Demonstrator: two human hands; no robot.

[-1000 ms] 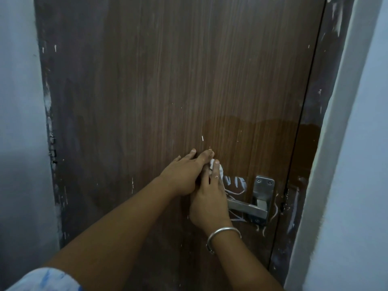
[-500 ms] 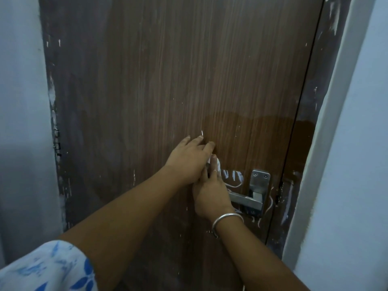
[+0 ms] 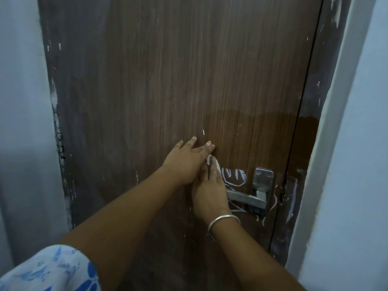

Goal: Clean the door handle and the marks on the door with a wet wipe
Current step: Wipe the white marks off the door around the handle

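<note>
The left hand (image 3: 184, 162) lies flat and released on the door (image 3: 168, 70). The right hand (image 3: 210, 192) presses the wet wipe (image 3: 217, 165) under straight fingers, just left of the white marks (image 3: 233, 176). These and the handle (image 3: 245, 198) look not yet cleaned, so I think most work is left

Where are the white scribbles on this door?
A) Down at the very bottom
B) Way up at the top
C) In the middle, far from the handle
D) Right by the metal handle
D: the white scribbles sit on the brown door just left of the metal handle, with more squiggles below and to the right of its plate.
</note>
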